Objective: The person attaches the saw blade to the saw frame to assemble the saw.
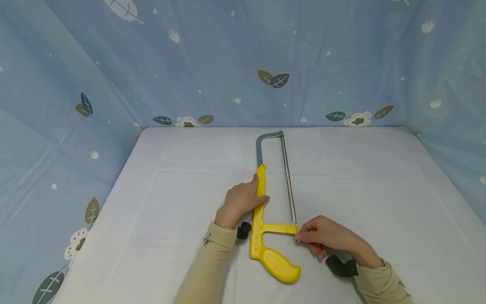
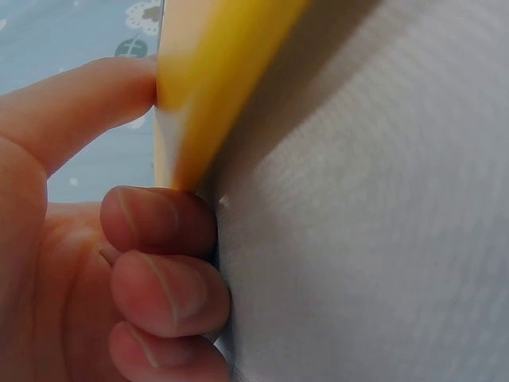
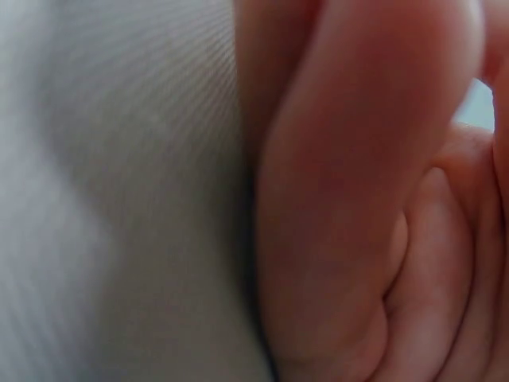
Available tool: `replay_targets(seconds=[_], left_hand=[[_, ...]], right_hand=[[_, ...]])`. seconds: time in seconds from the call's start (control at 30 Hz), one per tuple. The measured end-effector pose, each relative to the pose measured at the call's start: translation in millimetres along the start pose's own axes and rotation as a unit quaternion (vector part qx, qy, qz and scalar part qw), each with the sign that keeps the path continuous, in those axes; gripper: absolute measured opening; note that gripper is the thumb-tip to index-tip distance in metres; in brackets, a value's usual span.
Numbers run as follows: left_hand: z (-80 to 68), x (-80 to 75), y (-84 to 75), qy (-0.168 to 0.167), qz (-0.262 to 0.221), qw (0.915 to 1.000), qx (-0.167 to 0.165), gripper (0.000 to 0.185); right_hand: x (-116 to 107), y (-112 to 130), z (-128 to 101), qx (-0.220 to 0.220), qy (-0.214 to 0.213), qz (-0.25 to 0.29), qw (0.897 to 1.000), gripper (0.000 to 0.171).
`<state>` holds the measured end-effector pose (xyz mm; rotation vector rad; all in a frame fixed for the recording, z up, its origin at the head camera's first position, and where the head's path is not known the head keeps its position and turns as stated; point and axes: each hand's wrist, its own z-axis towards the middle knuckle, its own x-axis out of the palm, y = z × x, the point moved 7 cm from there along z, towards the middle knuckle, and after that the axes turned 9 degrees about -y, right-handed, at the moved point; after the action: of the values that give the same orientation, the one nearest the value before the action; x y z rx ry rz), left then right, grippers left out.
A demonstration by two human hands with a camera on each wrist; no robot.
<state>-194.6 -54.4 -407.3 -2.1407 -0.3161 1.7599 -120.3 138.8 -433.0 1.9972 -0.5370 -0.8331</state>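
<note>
Hacksaw mid-table: left hand grips frame, right hand pinches blade end.

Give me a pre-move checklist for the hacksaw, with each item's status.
1. Left hand grips the yellow frame: ok; the left wrist view shows fingers curled round it.
2. Right hand at the small fitting by the blade's near end: ok.
3. Right hand's hold on that fitting: cannot tell; fingers hide it.
4. Blade seated at the far end: ok; it meets the grey bow.
5. Hacksaw lies flat on the table: ok.
6. Handle free: ok.
</note>
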Motion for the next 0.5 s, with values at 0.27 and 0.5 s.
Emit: replay_targets(seconds=[0.27,0.5], left_hand=[[-0.2,0.2,-0.3,0.001,-0.002,1.0000,-0.002,0.080],[-0.3,0.1,-0.9,0.000,-0.003,1.0000,-0.002,0.080]], right_hand=[[2.0,-0.2,-1.6,0.008,0.008,0.008,1.000,0.030],[0.8,1.6,-2.6,0.001,0.012,0.016,1.000,0.026]])
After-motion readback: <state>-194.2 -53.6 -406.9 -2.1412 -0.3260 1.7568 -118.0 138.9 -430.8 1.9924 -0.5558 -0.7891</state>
